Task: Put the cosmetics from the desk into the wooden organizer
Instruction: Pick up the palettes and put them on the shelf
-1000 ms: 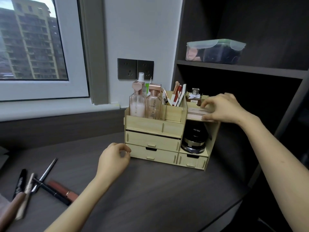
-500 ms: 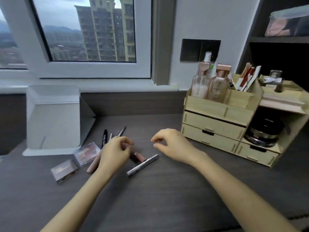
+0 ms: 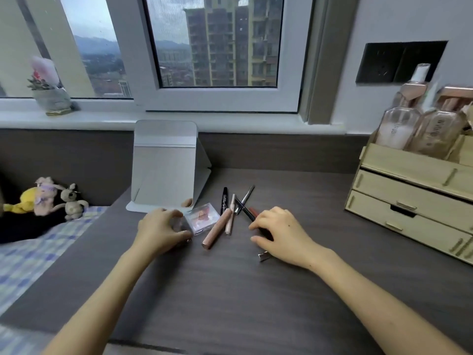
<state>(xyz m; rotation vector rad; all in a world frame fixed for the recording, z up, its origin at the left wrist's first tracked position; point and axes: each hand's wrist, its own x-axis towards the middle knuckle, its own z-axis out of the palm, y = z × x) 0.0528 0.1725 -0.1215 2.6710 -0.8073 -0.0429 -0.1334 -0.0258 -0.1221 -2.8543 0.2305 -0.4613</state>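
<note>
Several cosmetics lie on the dark desk in front of the mirror. These include a clear palette [image 3: 202,217], a rose-gold tube [image 3: 217,228], a pale pencil [image 3: 230,213], a black mascara [image 3: 224,201], a grey pencil [image 3: 246,197], a black pen [image 3: 244,211] and a red lip tube [image 3: 254,211]. My left hand [image 3: 161,230] curls around a small clear compact [image 3: 180,226] on the desk. My right hand [image 3: 284,235] lies over a silver tube [image 3: 264,257], fingertips at the black pen; its grip is hidden. The wooden organizer [image 3: 409,201] stands at the right with two bottles [image 3: 399,126] in its top.
A white folding mirror [image 3: 163,162] stands behind the cosmetics. Left of the desk is a bed with a checked sheet [image 3: 28,254] and plush toys [image 3: 51,198]. A plant pot [image 3: 51,98] sits on the windowsill. A dark socket plate [image 3: 399,62] is on the wall.
My view has swung left from the organizer to the cosmetics. My left hand moved left onto the small compact. My right hand came down over the silver tube.
</note>
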